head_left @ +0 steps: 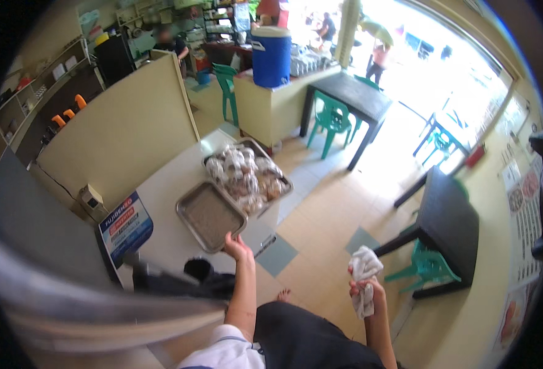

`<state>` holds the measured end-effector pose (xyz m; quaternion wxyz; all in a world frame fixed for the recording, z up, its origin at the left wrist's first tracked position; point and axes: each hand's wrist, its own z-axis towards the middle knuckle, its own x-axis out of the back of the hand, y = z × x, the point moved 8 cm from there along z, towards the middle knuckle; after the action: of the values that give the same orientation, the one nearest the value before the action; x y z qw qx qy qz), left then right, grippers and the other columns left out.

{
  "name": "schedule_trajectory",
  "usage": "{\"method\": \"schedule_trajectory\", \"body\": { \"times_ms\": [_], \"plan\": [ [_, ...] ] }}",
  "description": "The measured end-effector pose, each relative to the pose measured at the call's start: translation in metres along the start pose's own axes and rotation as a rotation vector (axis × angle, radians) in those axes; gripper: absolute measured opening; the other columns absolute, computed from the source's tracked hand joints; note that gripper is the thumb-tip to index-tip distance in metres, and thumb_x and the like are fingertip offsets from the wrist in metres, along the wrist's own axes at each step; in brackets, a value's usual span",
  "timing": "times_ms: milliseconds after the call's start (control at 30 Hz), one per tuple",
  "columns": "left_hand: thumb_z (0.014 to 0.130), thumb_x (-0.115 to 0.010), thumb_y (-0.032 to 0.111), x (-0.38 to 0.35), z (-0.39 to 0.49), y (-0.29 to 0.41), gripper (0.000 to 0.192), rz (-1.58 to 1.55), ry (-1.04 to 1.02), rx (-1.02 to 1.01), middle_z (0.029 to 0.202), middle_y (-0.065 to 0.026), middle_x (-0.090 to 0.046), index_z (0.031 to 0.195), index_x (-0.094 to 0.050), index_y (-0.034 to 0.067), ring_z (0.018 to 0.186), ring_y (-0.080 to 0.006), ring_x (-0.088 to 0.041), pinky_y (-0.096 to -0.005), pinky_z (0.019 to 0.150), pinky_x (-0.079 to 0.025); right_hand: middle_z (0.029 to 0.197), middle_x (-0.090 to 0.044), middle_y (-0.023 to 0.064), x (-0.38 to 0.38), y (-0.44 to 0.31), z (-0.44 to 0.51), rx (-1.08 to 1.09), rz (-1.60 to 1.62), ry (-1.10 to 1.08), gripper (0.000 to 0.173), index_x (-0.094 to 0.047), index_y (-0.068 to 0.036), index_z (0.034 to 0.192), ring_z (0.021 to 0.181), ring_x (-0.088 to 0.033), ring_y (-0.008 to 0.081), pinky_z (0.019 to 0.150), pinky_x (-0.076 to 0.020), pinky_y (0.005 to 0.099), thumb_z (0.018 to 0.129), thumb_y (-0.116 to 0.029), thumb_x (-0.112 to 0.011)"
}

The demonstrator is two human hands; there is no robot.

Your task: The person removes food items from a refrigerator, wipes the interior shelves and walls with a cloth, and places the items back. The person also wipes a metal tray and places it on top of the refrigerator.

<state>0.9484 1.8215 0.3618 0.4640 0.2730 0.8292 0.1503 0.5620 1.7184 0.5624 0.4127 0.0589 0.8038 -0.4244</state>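
Note:
My left hand (239, 248) is at the near corner of a shallow metal tray (211, 217), its fingers on the rim. No food shows in that tray. Against its far side, on the white freezer top (160, 184), stands a second metal tray (284, 191) heaped with plastic-wrapped food bundles (248, 170). Over the floor to the right, my right hand (367, 289) is closed round a crumpled white cloth (366, 264), part of which hangs below the fist.
A beige partition (128, 106) borders the freezer. Beyond are a blue drink cooler (271, 57) on a counter, a dark table (349, 94) and green plastic chairs (330, 117). Another dark table (451, 221) stands at right. A person (174, 46) is behind the partition; others are outside.

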Motion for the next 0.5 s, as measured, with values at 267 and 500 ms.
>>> {"method": "schedule_trajectory", "body": {
  "times_ms": [267, 500],
  "plan": [
    [0.079, -0.062, 0.006, 0.032, 0.089, 0.012, 0.044, -0.015, 0.154, -0.051, 0.108, -0.0079, -0.055, 0.119, -0.042, 0.008, 0.093, -0.0190, -0.055, -0.0331, 0.082, -0.048, 0.089, -0.056, 0.0173, -0.021, -0.004, 0.152, -0.375, 0.100, -0.043, 0.036, -0.041, 0.001, 0.112, 0.059, -0.051, 0.0163, 0.044, -0.0417, 0.0239, 0.091, -0.027, -0.049],
    [0.080, -0.073, 0.015, 0.054, 0.122, 0.045, 0.054, 0.218, 0.046, -0.191, 0.112, -0.0084, -0.053, 0.123, -0.043, 0.005, 0.097, -0.0178, -0.053, -0.0342, 0.088, -0.045, 0.091, -0.061, 0.0118, -0.101, 0.025, 0.290, -0.616, -0.392, -0.266, 0.037, -0.047, 0.000, 0.116, 0.064, -0.054, 0.0144, 0.052, -0.0452, 0.0239, 0.086, -0.022, -0.056]
  ]
}}
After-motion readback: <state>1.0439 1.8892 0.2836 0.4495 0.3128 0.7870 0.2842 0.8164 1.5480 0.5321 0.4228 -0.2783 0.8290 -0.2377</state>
